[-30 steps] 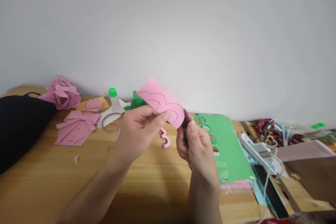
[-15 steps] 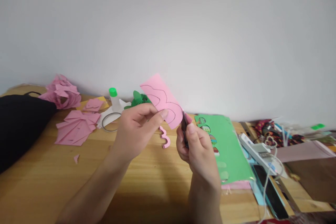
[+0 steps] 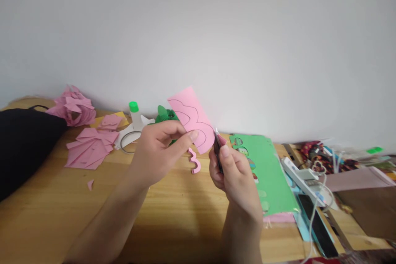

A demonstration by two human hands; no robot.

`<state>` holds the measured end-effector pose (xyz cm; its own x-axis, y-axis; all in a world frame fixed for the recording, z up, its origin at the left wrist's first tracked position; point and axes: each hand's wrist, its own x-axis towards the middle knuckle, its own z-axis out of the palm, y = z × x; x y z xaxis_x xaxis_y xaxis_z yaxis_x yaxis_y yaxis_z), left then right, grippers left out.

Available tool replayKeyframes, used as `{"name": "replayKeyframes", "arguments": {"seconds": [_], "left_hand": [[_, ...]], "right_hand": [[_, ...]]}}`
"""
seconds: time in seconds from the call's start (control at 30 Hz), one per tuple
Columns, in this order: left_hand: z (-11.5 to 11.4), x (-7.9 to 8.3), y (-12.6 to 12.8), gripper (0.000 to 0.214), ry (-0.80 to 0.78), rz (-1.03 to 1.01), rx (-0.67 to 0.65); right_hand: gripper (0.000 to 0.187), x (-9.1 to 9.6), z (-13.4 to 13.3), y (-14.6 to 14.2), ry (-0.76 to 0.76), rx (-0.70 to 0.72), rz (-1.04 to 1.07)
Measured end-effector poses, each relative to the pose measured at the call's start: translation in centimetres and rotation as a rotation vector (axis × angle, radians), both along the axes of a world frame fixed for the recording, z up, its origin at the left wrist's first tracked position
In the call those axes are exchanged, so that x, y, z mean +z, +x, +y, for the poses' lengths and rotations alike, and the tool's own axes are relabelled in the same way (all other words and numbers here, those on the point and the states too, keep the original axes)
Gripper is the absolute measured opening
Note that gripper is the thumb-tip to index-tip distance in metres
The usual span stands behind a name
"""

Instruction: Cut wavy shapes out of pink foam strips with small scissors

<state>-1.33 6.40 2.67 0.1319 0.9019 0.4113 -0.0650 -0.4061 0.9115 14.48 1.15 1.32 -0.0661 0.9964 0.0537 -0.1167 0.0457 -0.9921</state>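
My left hand [image 3: 161, 148] pinches a pink paper sheet [image 3: 192, 117] with a curved outline drawn on it and holds it up above the wooden table [image 3: 62, 214]. Close on its right, my right hand [image 3: 233, 171] is closed round small dark scissors [image 3: 217, 148], whose blades meet the sheet's lower right edge. A pink cut-out shaped like a 3 [image 3: 194, 161] lies on the table just below the sheet.
Pink paper scraps [image 3: 91, 146] and a crumpled pink pile [image 3: 73, 106] lie at the left by a black bag [image 3: 21, 144]. A green-capped glue bottle [image 3: 134, 116], a tape ring [image 3: 130, 141], green sheets [image 3: 266, 173], a phone [image 3: 317, 225] and cables clutter the back and right.
The left hand has turned the pink sheet more upright and a little to the right. The right hand with the scissors has barely moved.
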Motion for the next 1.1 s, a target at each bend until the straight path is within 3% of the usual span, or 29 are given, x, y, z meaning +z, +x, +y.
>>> {"name": "replayKeyframes", "arguments": {"seconds": [0.27, 1.1], "left_hand": [[0.08, -0.16, -0.62, 0.024, -0.042, 0.098, -0.085], [-0.01, -0.11, -0.27, 0.022, -0.076, 0.037, -0.075]], "right_hand": [[0.045, -0.10, -0.02, 0.44, -0.020, 0.000, -0.035], [0.048, -0.24, -0.04, 0.19, -0.033, -0.023, -0.020]]}}
